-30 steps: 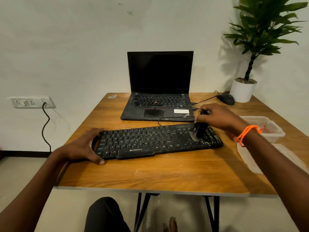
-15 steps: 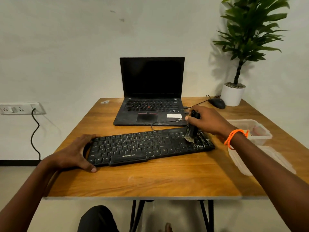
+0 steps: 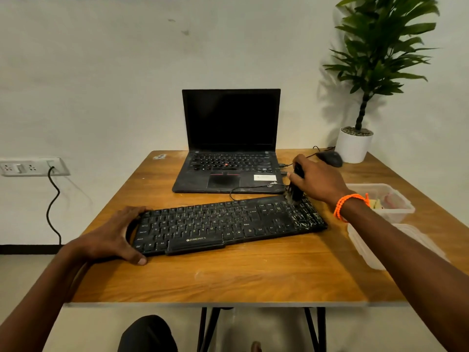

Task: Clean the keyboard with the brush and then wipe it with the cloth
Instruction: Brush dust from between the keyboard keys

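Note:
A black keyboard (image 3: 228, 224) lies across the wooden table (image 3: 228, 280), its right end flecked with pale dust. My left hand (image 3: 111, 237) grips the keyboard's left end, thumb along the front edge. My right hand (image 3: 317, 181) holds a small black brush (image 3: 295, 189) upright, bristles down on the keyboard's far right corner. I see no cloth plainly; something lies inside the plastic tub.
An open black laptop (image 3: 228, 158) stands behind the keyboard, with a cable running in front of it. A black mouse (image 3: 330, 158) and a potted plant (image 3: 355, 146) sit at the back right. A clear plastic tub (image 3: 385, 201) and its lid (image 3: 390, 245) lie at the right.
My right hand has drawn the brush from the middle of the number pad back to the keyboard's far right edge. My left hand has kept its hold.

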